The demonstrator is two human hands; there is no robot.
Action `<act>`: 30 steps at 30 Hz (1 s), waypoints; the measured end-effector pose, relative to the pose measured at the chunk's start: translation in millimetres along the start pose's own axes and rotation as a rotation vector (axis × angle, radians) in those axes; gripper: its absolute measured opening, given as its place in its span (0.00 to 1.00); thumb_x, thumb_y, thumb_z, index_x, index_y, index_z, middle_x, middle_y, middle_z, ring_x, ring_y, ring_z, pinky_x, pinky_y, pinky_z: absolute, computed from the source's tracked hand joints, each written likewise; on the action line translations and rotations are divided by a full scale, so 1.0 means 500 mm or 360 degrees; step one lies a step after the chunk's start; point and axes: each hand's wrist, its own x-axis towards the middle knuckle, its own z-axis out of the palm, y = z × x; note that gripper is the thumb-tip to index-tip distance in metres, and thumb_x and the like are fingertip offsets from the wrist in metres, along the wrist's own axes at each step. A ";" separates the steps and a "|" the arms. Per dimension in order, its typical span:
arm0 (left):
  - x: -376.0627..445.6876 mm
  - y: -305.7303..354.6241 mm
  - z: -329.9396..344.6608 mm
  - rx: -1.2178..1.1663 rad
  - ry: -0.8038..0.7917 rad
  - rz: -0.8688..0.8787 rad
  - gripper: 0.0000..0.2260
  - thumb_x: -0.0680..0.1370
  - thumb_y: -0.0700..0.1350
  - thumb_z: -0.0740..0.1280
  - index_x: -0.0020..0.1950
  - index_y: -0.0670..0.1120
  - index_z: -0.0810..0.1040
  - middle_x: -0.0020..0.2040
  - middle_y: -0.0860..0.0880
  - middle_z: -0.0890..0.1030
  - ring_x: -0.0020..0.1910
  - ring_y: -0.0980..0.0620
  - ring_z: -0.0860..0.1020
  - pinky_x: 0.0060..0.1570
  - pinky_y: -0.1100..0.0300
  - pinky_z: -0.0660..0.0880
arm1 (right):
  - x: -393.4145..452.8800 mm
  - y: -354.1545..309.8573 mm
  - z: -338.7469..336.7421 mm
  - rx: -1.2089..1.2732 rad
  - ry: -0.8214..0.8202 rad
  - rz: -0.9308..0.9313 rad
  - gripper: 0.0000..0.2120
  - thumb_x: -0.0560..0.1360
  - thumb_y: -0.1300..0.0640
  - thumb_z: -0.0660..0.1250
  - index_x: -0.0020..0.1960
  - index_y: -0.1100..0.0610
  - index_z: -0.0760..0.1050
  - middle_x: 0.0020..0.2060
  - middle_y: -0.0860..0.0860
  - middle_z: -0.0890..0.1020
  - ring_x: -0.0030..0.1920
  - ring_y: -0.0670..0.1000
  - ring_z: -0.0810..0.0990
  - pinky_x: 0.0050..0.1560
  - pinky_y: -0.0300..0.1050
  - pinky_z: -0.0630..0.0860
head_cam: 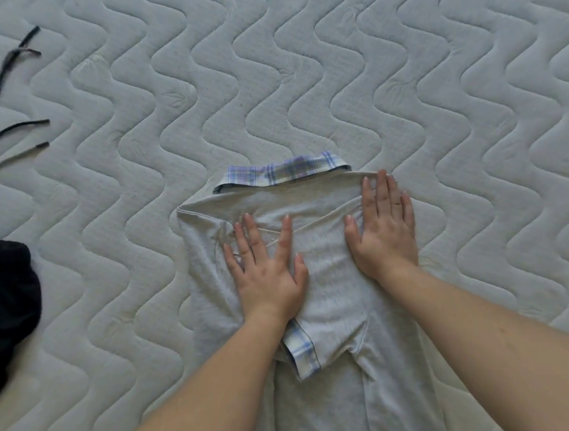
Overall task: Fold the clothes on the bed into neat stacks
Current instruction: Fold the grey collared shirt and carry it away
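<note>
Far left edge: black drawstring cords [8, 133] trailing onto the bed [299, 62], loose ends pointing right; below them, near left, a black garment [6, 302], bunched, partly out of view, not yet folded by the look of it. Centre: grey shirt [326, 296] with plaid collar [283, 173] at its far end, lying lengthwise toward me, both sleeves already turned in so that the two edges cross over the chest; one plaid cuff [301, 352] shows just under my left forearm. My left hand [266, 267]: flat on the left half of the chest, fingers spread wide, holding nothing, pressing down. My right hand [383, 228]: flat along the right edge near the shoulder, fingers straight and close together, also pressing, gripping nothing. Step in hand, as I judge it: smoothing the narrowed panel before folding it end to end. To do it well I should stroke outward and toward me, keep the long sides parallel, flatten the crossed sleeve layers and tuck the cuff in line, then bring the near hem up to the collar. Right: bare quilted mattress only. Writing, brands, labels: none legible anywhere.
</note>
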 end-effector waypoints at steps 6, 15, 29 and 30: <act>0.005 0.001 0.005 0.0012 -0.0016 0.0007 0.30 0.77 0.59 0.51 0.80 0.60 0.51 0.80 0.38 0.47 0.79 0.38 0.47 0.74 0.34 0.47 | 0.003 -0.003 0.007 -0.0089 0.0007 0.0068 0.36 0.77 0.38 0.45 0.80 0.53 0.46 0.79 0.58 0.43 0.79 0.56 0.39 0.76 0.58 0.35; 0.012 -0.013 -0.048 -0.0064 -0.0165 0.0155 0.28 0.80 0.62 0.38 0.78 0.59 0.32 0.79 0.46 0.33 0.77 0.50 0.31 0.72 0.45 0.28 | -0.001 -0.011 -0.019 -0.0130 -0.0057 0.0118 0.34 0.79 0.38 0.40 0.80 0.53 0.40 0.79 0.55 0.38 0.78 0.52 0.34 0.75 0.56 0.33; 0.139 -0.180 -0.065 -0.0065 -0.0176 0.0097 0.34 0.77 0.65 0.37 0.80 0.51 0.38 0.81 0.52 0.39 0.79 0.54 0.40 0.76 0.55 0.37 | 0.019 -0.098 -0.012 0.0019 -0.0049 -0.0082 0.34 0.81 0.39 0.42 0.80 0.54 0.37 0.79 0.48 0.38 0.78 0.45 0.36 0.76 0.45 0.34; 0.141 -0.178 -0.062 -0.0063 -0.0166 0.0086 0.34 0.77 0.66 0.37 0.80 0.51 0.38 0.81 0.52 0.39 0.79 0.54 0.40 0.75 0.55 0.36 | 0.015 -0.088 -0.011 0.0015 -0.0054 -0.0014 0.35 0.80 0.38 0.40 0.79 0.55 0.36 0.79 0.49 0.38 0.78 0.45 0.35 0.76 0.45 0.34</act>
